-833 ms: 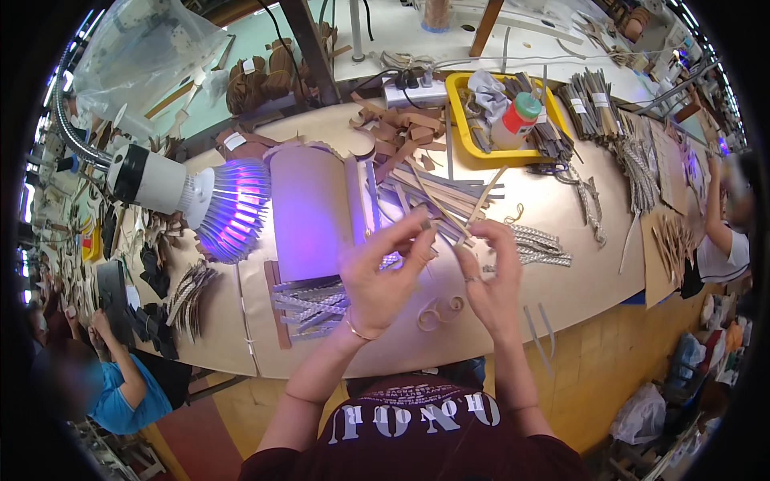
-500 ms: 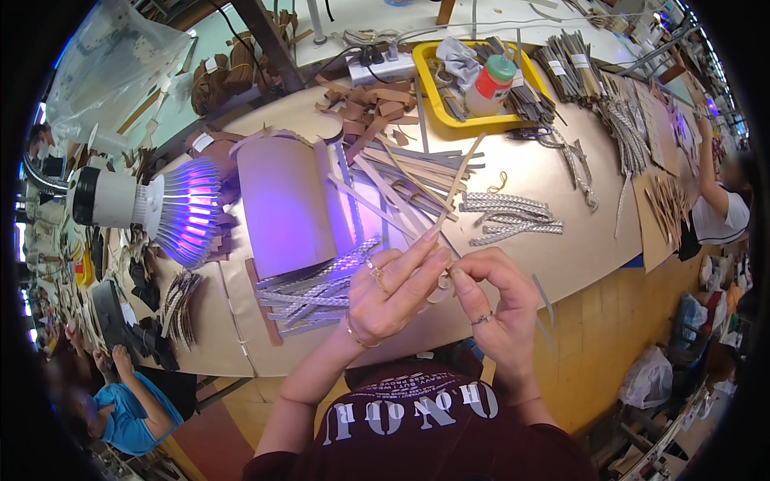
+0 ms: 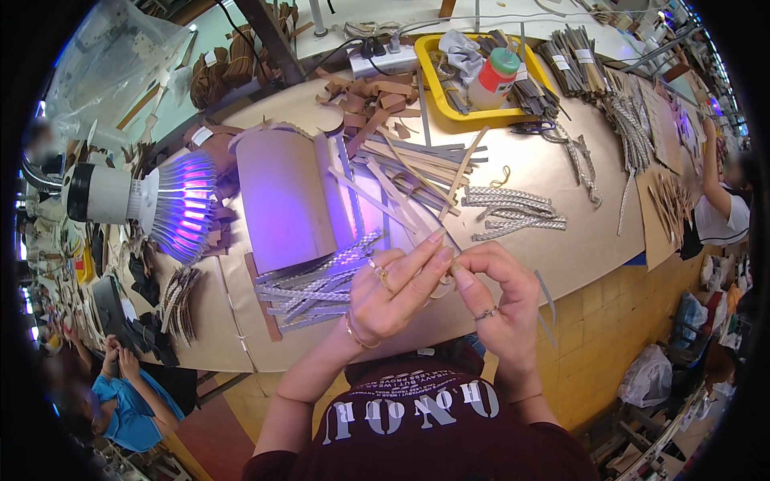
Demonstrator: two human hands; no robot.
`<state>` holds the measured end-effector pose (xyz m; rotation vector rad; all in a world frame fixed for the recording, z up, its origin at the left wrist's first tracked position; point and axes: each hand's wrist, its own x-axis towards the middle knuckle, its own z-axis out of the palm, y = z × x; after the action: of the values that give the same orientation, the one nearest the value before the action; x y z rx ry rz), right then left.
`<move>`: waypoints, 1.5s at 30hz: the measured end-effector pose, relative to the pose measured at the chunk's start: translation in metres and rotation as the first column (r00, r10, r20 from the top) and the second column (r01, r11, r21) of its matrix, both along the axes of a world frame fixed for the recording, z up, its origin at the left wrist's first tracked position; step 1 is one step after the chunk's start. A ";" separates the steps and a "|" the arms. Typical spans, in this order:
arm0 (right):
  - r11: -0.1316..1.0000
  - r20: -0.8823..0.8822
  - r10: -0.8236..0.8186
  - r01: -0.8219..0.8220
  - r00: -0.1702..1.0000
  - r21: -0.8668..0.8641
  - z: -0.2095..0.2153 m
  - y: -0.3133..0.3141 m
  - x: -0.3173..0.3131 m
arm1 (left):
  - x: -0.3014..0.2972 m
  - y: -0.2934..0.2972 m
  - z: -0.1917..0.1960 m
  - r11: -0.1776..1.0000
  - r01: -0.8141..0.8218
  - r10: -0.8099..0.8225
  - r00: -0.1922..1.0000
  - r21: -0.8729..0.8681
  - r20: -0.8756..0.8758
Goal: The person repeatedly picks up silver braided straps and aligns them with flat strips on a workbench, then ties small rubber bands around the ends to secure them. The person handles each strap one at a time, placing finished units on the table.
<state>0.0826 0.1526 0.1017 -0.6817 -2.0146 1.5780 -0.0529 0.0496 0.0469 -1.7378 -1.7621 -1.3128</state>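
Note:
Above the near edge of the work table, my left hand [image 3: 391, 295] and my right hand [image 3: 499, 290] meet fingertip to fingertip, both closed in a pinch. Between them is a narrow pale strip [image 3: 442, 290], mostly covered by the fingers; a curved bit of it shows below them. Just beyond the fingertips lie flat grey and beige strips [image 3: 417, 183] in a loose heap. Silver braided cords [image 3: 513, 210] rest to the right of that heap. More braided and flat strips [image 3: 309, 290] are piled beside my left wrist.
A lamp with a finned head [image 3: 180, 204] shines from the left over a curved brown board [image 3: 285, 204]. Behind stand a yellow tray [image 3: 433, 94] with a green-capped bottle [image 3: 492, 78], a power strip [image 3: 389, 61] and brown strip scraps [image 3: 373, 108]. Other people sit at both sides.
Both hands stay pinched together in nearly the same place, with only slight finger movement. The view has shifted a little. At the lower left, another person's hands have come together.

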 end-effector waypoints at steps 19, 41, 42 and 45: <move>1.000 0.011 -0.011 0.011 1.000 0.023 -0.002 -0.001 0.000 | -0.002 -0.003 0.004 0.999 0.030 -0.031 0.999 -0.026 -0.026; 0.903 -0.127 0.182 -0.114 0.975 0.414 -0.021 0.032 0.013 | -0.016 -0.013 0.028 0.889 0.458 0.023 -0.041 -0.002 0.999; 0.871 -0.092 0.231 -0.163 0.969 0.463 -0.022 0.034 0.012 | -0.014 -0.013 0.028 0.878 0.478 0.027 -0.075 0.013 0.997; 0.837 -0.123 0.281 -0.180 0.952 0.516 -0.026 0.033 0.008 | -0.006 -0.010 0.028 0.853 0.522 0.045 -0.139 0.034 0.989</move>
<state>0.0909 0.1855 0.0762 -0.0784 -2.2813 1.0995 -0.0594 0.0394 0.0745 -1.0175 -2.5139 -3.3545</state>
